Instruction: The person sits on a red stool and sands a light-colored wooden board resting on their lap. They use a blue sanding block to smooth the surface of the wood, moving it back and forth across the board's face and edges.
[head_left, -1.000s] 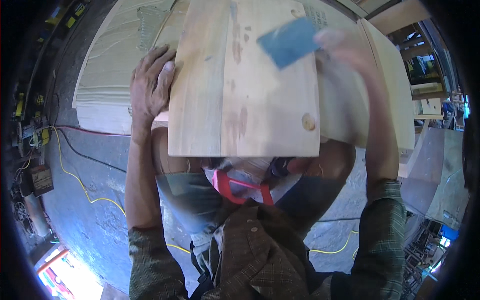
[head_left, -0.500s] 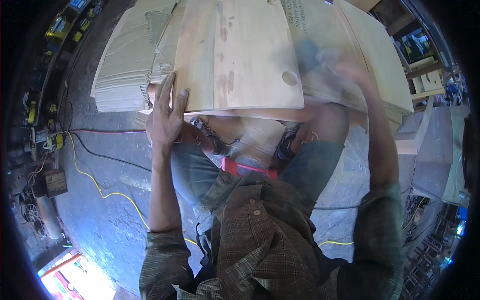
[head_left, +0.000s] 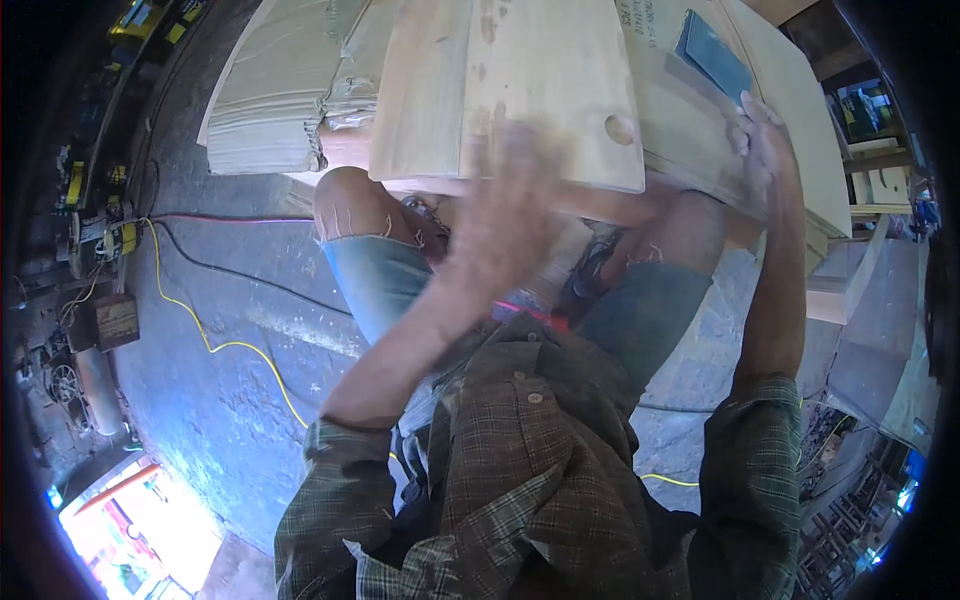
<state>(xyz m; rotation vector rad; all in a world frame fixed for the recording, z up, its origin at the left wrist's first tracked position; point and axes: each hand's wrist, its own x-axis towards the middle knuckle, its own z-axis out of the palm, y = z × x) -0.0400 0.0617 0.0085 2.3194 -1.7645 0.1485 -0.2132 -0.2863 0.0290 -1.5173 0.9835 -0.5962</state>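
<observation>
A pale wooden board (head_left: 555, 90) with a round hole near its right corner lies across the stack before me. My left hand (head_left: 505, 210) is over its near edge, blurred by motion, fingers stretched out and nothing visible in them. Further right, my right hand (head_left: 768, 145) has its fingertips closed at the lower corner of a dark blue-green sheet that looks like sandpaper (head_left: 712, 55). The sandpaper is over the cardboard (head_left: 690, 130) beside the board, apart from it. Darker streaks mark the board's grain.
Stacked flat cardboard (head_left: 265, 125) lies to the left of the board. Below, my knees reach under its near edge. A yellow cord (head_left: 240, 347) and dark hoses run over the concrete floor (head_left: 265, 300). Shelves with tools line the left; a wooden box (head_left: 835, 285) stands right.
My left hand has left the board's left corner and swept right over its near edge. My right hand, with the sandpaper, has moved right, off the board's side. The view has shifted slightly.
</observation>
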